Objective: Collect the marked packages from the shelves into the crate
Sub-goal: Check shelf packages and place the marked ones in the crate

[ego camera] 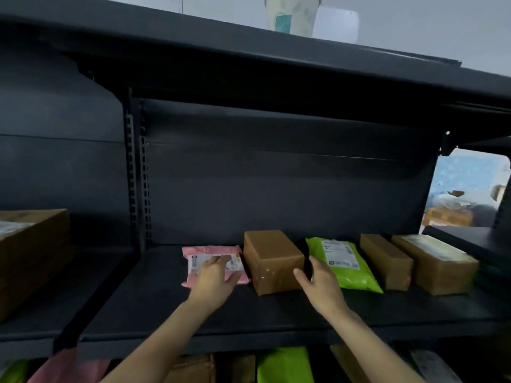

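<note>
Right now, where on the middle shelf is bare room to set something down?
Bare shelf left of the pink mailer, up to the upright, and along the front edge. Crowded rightward: boxes and green mailer sit close together.

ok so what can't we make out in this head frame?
Pink mailer label: head view, half covered by the left hand, print blurred.
Green mailer label: head view, print too small to read.
Right hand: head view, contact with the green mailer or brown box unclear.
Lower-shelf packages: cut off by the shelf front and the bottom frame edge.
Crate: out of frame.
</note>
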A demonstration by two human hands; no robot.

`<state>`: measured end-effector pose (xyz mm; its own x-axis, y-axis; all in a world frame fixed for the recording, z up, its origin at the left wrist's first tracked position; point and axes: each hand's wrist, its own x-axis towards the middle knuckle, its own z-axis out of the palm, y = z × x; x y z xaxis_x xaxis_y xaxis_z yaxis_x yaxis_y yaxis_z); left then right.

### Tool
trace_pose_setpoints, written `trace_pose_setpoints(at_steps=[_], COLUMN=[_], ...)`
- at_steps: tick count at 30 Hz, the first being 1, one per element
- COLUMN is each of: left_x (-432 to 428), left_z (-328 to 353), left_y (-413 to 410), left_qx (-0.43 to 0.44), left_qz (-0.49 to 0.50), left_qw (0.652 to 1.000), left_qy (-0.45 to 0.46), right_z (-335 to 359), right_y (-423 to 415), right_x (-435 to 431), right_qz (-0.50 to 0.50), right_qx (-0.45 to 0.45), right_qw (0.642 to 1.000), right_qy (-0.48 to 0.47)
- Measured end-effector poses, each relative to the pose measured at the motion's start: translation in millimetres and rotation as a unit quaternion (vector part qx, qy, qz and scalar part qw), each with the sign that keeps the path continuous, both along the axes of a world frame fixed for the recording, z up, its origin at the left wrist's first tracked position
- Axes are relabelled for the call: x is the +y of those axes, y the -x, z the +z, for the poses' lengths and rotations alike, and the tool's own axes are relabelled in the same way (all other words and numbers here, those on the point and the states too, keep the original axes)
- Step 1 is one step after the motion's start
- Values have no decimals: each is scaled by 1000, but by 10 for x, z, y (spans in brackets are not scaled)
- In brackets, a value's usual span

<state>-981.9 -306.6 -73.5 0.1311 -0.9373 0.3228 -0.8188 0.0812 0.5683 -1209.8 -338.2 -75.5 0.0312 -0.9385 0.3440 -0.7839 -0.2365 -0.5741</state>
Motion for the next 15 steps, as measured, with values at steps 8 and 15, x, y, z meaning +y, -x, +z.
trace_pose_setpoints(at_steps=[8,15], left_x=[-282,-239], left_z=[109,75], left_y=[513,742], left_qx=[256,327], left_qz=[-66,-72], left_qw=[963,939], left_qy=[-42,-84], right_z=[46,346], right_y=[-11,43], right_x=[-324,-354], right_qz=[45,151], right_qx=[-22,-23], right_qw=[998,981], right_qy=[-22,122])
